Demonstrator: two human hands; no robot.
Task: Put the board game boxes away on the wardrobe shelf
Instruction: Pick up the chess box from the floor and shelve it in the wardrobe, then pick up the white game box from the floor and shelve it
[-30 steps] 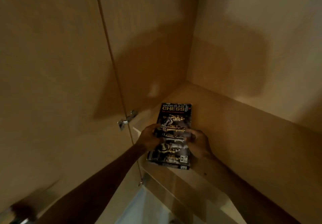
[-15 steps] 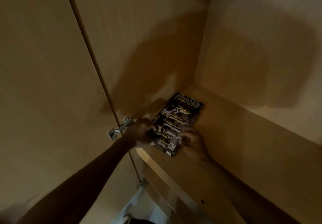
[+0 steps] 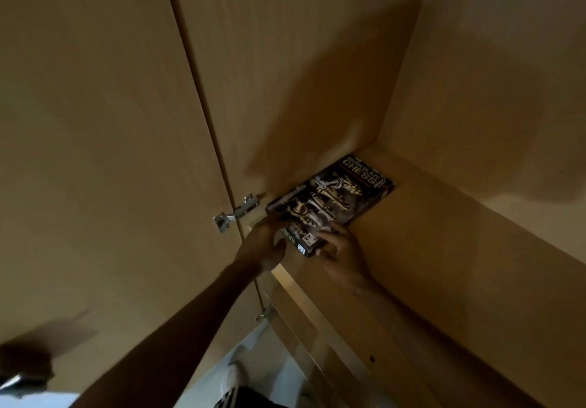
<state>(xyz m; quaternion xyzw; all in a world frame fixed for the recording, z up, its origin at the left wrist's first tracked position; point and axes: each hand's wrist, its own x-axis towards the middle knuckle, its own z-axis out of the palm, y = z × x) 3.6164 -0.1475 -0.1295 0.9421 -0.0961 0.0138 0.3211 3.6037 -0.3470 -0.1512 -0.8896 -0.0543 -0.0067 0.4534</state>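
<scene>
A black chess box [image 3: 333, 200] with gold lettering lies flat on the wooden wardrobe shelf [image 3: 437, 249], its far end close to the back left corner. My left hand [image 3: 264, 244] grips the box's near left corner. On the near right corner rests my right hand [image 3: 344, 249], fingers over the lid and thumb at the box's end. Both forearms reach up from below.
The open wardrobe door [image 3: 95, 154] stands at the left, held by a metal hinge [image 3: 234, 212]. The side wall [image 3: 285, 74] and back wall [image 3: 491, 90] close the corner. A second hinge [image 3: 264, 314] sits under the shelf edge.
The chess box has slid deeper along the shelf toward the back left corner, both hands moving with it. The camera has tilted, so the shelf sits further right in view.
</scene>
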